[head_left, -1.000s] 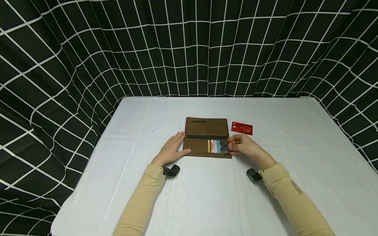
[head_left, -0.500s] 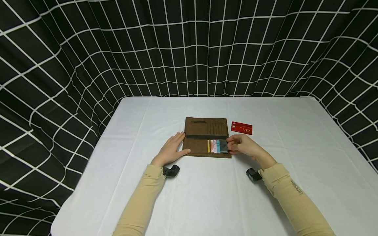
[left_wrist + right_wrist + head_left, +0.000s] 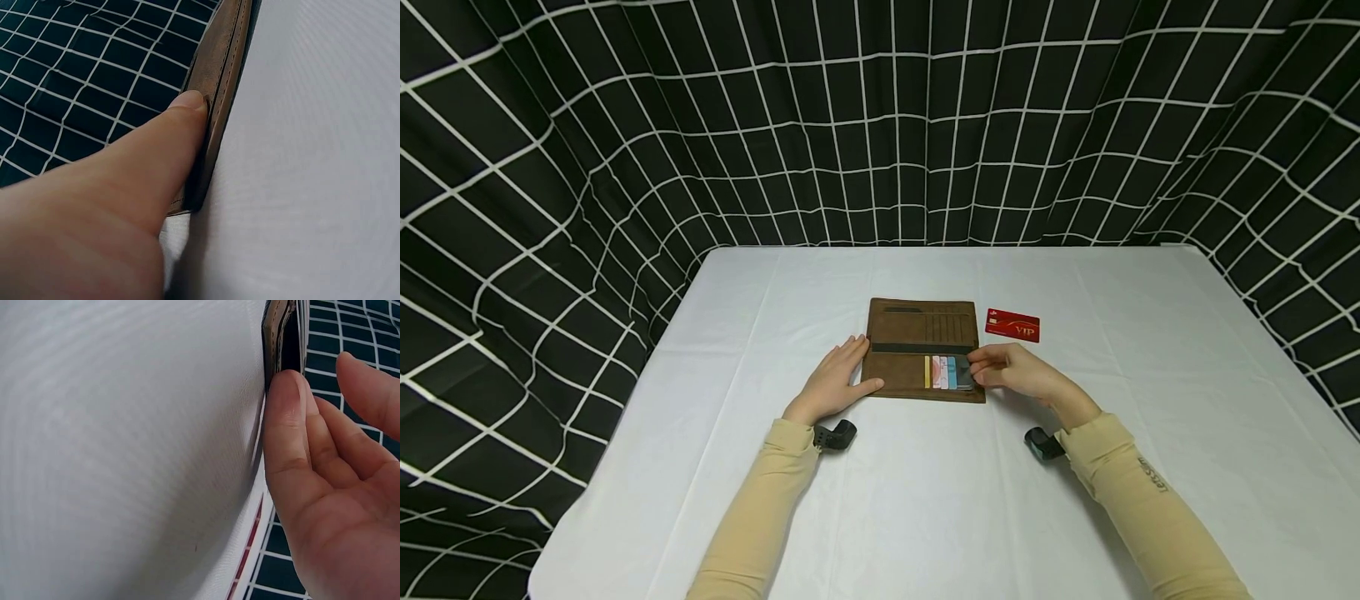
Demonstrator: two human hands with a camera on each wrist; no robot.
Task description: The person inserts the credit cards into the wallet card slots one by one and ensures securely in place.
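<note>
A brown wallet (image 3: 898,372) lies spread out on the white cloth, with several overlapping cards (image 3: 942,372) in its lower right pocket. The outermost is a dark card (image 3: 963,375) at the wallet's right edge. My left hand (image 3: 833,383) rests at the wallet's left edge, fingers extended; its thumb (image 3: 190,119) presses on the leather near the border. My right hand (image 3: 1018,371) bends its fingers against the dark card's outer side. In the right wrist view the thumb (image 3: 286,419) covers the wallet's edge and one finger stands apart; whether the card is pinched is hidden.
A red card marked VIP (image 3: 1012,326) lies just right of the wallet's upper half, close beyond my right hand. White cloth (image 3: 925,500) covers the table. A black curtain with a white grid (image 3: 880,125) hangs behind and along the sides.
My right hand has shifted slightly left, its fingertips now further over the wallet. The dark card has slid a little left with it. My left hand stays in place.
</note>
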